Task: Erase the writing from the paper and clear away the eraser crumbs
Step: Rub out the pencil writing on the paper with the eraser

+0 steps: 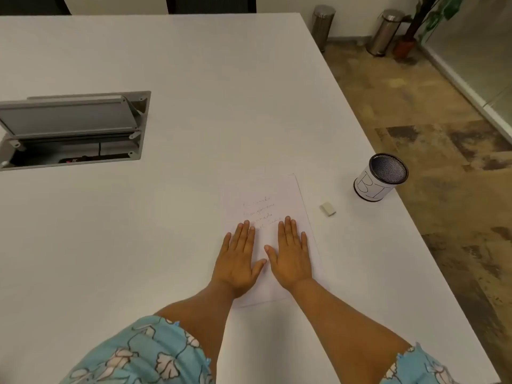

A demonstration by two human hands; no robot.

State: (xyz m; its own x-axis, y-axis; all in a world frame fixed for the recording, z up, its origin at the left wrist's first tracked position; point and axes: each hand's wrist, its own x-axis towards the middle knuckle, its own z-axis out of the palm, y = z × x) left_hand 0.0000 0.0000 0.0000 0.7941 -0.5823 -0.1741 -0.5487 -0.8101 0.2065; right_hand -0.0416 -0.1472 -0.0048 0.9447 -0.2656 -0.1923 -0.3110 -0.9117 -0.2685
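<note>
A white sheet of paper (273, 195) lies on the white table, with faint pencil lines of writing (259, 209) in its upper half. My left hand (238, 259) rests flat, palm down, on the paper's left side, fingers slightly apart. My right hand (291, 256) lies flat on the paper's right side, its fingertips touching the lowest line of writing. Neither hand holds anything. A small white eraser (327, 208) lies on the table just right of the paper, apart from both hands.
A mesh cup (379, 178) wrapped in a paper label marked "BI" stands near the table's right edge (410, 217). An open grey cable box (69, 128) is set into the table at left. Two steel bins (322, 23) and a potted plant (407, 42) stand on the floor beyond.
</note>
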